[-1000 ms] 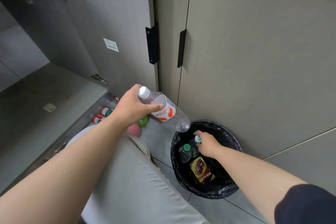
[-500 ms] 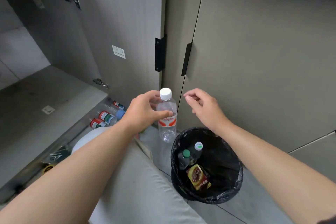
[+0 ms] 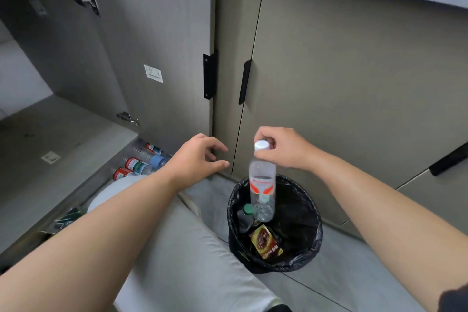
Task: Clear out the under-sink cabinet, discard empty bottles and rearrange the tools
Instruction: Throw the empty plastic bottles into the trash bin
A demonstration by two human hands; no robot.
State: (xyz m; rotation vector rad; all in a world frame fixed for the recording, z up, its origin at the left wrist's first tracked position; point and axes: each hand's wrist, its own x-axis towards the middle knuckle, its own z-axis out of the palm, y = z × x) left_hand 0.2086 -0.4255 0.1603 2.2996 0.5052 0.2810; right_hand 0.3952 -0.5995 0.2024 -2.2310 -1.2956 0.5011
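The clear water bottle (image 3: 262, 185) has passed from the left hand (image 3: 200, 159) to the right hand (image 3: 283, 149) in the last half second. It now hangs upright over the black-lined bin (image 3: 300, 208) instead of beside it. The right hand's fingers and thumb are curled round the neck just under the white cap (image 3: 261, 145), and the fingertips hide the far side of the cap. The left hand has let go and sits just left of the bottle without touching it. Its fingers are spread and loosely bent, and it holds nothing.

The bottle's base dips below the bin's rim, in front of a green-capped bottle (image 3: 247, 215) that lies inside next to a brown packet (image 3: 266, 242). The print on the packet is too small to read.

Several bottles (image 3: 138, 166) lie on their sides by the foot of the open cabinet door (image 3: 152, 33), and the left wrist covers their near ends. A white rounded object (image 3: 111, 192) is mostly hidden behind the left forearm, so what it is cannot be told. A dark green item (image 3: 65, 218) at the cabinet's front edge is also too blurred to identify. The person's knee (image 3: 177, 248), in light trousers, fills the space between the arms. The frame cuts off both upper arms.
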